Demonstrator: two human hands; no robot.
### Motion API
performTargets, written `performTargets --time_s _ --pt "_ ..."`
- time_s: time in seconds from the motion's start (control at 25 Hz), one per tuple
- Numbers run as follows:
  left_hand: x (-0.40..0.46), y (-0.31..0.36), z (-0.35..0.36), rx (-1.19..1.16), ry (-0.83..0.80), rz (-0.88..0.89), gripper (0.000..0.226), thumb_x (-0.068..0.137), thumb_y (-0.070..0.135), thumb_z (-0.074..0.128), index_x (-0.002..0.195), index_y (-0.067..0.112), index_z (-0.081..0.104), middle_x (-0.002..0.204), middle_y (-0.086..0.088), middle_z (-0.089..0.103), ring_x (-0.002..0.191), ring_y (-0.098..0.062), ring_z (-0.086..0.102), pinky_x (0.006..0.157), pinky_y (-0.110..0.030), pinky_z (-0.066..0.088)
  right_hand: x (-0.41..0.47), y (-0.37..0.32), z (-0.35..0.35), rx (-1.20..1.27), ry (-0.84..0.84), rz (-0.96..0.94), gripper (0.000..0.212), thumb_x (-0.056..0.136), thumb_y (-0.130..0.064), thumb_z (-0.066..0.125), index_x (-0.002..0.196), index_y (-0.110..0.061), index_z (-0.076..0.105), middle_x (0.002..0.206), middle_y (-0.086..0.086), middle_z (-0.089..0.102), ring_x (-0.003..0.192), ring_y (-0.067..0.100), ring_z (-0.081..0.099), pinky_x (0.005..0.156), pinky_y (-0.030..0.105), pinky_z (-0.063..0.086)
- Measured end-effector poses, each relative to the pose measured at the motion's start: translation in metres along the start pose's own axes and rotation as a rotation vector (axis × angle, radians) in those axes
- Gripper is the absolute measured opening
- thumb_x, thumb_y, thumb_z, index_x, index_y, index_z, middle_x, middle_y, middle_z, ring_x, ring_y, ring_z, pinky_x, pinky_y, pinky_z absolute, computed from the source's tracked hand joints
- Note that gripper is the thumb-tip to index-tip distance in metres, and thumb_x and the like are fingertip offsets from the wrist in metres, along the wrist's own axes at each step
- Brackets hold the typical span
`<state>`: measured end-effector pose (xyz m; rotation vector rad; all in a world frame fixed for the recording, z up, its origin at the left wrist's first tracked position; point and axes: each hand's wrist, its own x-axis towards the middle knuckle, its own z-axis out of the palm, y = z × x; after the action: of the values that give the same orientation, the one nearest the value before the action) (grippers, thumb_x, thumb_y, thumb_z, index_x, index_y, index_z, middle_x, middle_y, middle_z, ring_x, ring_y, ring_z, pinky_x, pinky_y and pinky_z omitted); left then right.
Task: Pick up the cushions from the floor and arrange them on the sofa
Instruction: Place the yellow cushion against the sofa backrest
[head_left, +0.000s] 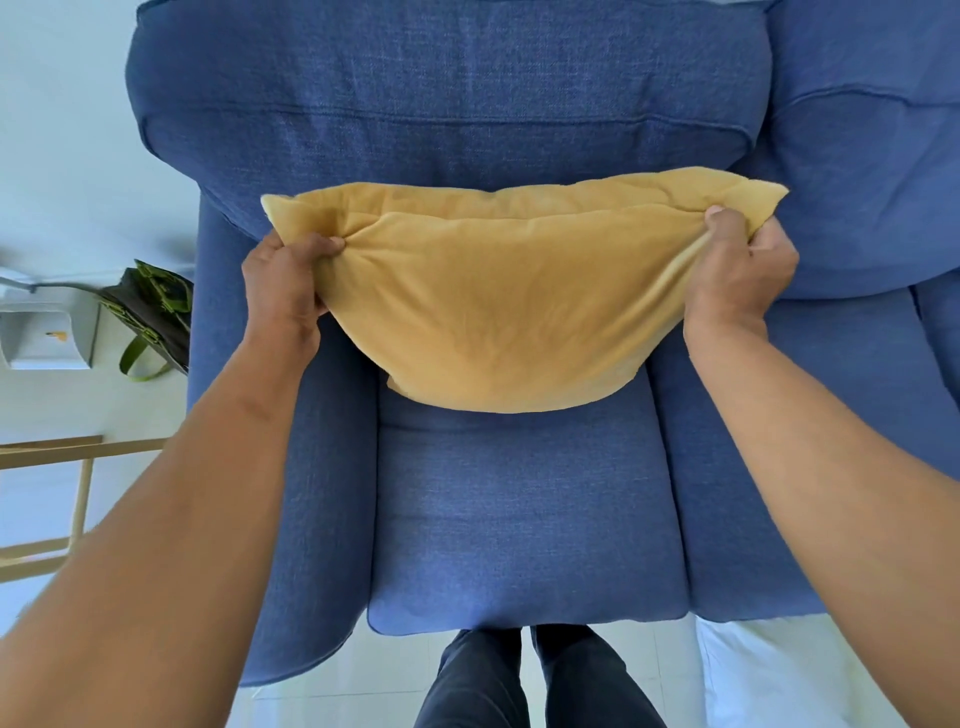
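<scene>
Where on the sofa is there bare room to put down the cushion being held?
The seat is bare from under the yellow cushion to its front edge, between the two armrests. The backrest above the cushion is also bare. It is crowded only mid-air, where the left hand and right hand each grip a top corner.

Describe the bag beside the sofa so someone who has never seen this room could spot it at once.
Start from the blue sofa filling the middle of the view, where both hands hold a yellow cushion. Look past the sofa's outer arm on the picture's left side, to the pale floor. The bag lies there: dark with green patches and a looping green strap, unlike the grey box next to it.
</scene>
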<state>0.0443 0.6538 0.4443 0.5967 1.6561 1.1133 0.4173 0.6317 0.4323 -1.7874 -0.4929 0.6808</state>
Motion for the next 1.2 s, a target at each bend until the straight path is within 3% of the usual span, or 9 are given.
performTargets --time_s 0.2,0.28,0.4,0.52,0.64,0.76,0.88,1.04,1.2 --pt "-0.005 -0.008 0.008 0.19 -0.089 -0.003 0.038 0.092 0.021 0.077 0.128 0.016 0.067 0.119 0.001 0.076 0.102 -0.015 0.076 0.067 -0.033 0.066 0.013 0.008 -0.005 -0.211 -0.141 0.181 0.025 0.093 -0.045 0.063 0.075 -0.029 0.058 0.088 -0.009 0.066 0.087 0.014 0.063 0.078 0.033 0.053" --pt "-0.006 -0.001 0.012 0.224 -0.039 0.053 0.033 0.093 0.022 0.076 0.124 0.016 0.067 0.111 0.003 0.076 0.095 -0.01 0.076 0.063 -0.03 0.064 0.02 0.001 -0.005 -0.224 -0.132 0.154 0.032 0.094 -0.044 0.064 0.07 -0.026 0.054 0.08 -0.01 0.062 0.079 0.012 0.059 0.076 0.03 0.052" --pt "-0.008 0.004 0.016 0.266 0.0 0.082 0.026 0.091 0.024 0.076 0.116 0.021 0.067 0.108 0.005 0.075 0.095 -0.011 0.075 0.071 -0.037 0.065 0.026 -0.005 -0.006 -0.235 -0.102 0.091 0.03 0.093 -0.044 0.065 0.078 -0.021 0.055 0.083 -0.004 0.058 0.075 0.014 0.054 0.075 0.034 0.055" --pt "-0.018 0.0 0.015 0.236 -0.04 -0.017 0.038 0.094 0.026 0.076 0.129 0.02 0.06 0.112 0.008 0.07 0.097 -0.01 0.071 0.078 -0.041 0.064 0.018 -0.006 -0.008 -0.337 -0.215 0.207 0.029 0.095 -0.052 0.062 0.099 -0.023 0.059 0.105 -0.004 0.065 0.097 0.019 0.062 0.098 0.047 0.058" --pt "-0.028 -0.004 0.009 0.168 -0.084 -0.051 0.054 0.092 0.036 0.078 0.137 0.017 0.056 0.122 0.007 0.069 0.107 -0.012 0.07 0.085 -0.037 0.062 0.006 -0.011 -0.017 -0.346 -0.265 0.237 0.038 0.093 -0.061 0.06 0.102 -0.024 0.057 0.112 -0.004 0.063 0.105 0.022 0.06 0.098 0.043 0.054" --pt "-0.055 -0.018 0.0 0.251 -0.105 -0.114 0.045 0.09 0.045 0.078 0.123 0.02 0.06 0.119 0.007 0.068 0.107 -0.013 0.066 0.091 -0.037 0.057 -0.016 -0.014 -0.035 -0.348 -0.25 0.172 0.037 0.092 -0.062 0.059 0.086 -0.026 0.053 0.088 -0.007 0.055 0.087 0.021 0.053 0.08 0.039 0.048" --pt "-0.098 -0.053 -0.003 0.35 -0.167 -0.207 0.016 0.098 0.039 0.07 0.1 0.026 0.063 0.104 0.009 0.063 0.091 -0.008 0.058 0.094 -0.038 0.05 -0.046 -0.011 -0.06 -0.371 -0.278 0.155 0.048 0.097 -0.059 0.056 0.123 -0.019 0.062 0.104 -0.005 0.063 0.098 0.02 0.056 0.093 0.042 0.051" --pt "-0.154 -0.088 0.024 0.545 -0.326 -0.171 0.05 0.102 0.039 0.063 0.144 0.012 0.059 0.137 -0.002 0.064 0.126 -0.019 0.061 0.111 -0.04 0.048 -0.079 -0.001 -0.103 -0.407 -0.31 0.13 0.049 0.099 -0.057 0.052 0.127 -0.017 0.062 0.106 0.001 0.067 0.097 0.016 0.055 0.095 0.045 0.049" --pt "-0.199 -0.1 0.074 0.712 -0.522 -0.048 0.054 0.103 0.038 0.061 0.151 0.014 0.052 0.149 -0.002 0.059 0.136 -0.02 0.055 0.111 -0.037 0.046 -0.106 0.011 -0.166 -0.512 -0.296 0.12 0.065 0.095 -0.065 0.047 0.145 -0.024 0.051 0.137 -0.007 0.061 0.126 0.017 0.056 0.103 0.044 0.046"
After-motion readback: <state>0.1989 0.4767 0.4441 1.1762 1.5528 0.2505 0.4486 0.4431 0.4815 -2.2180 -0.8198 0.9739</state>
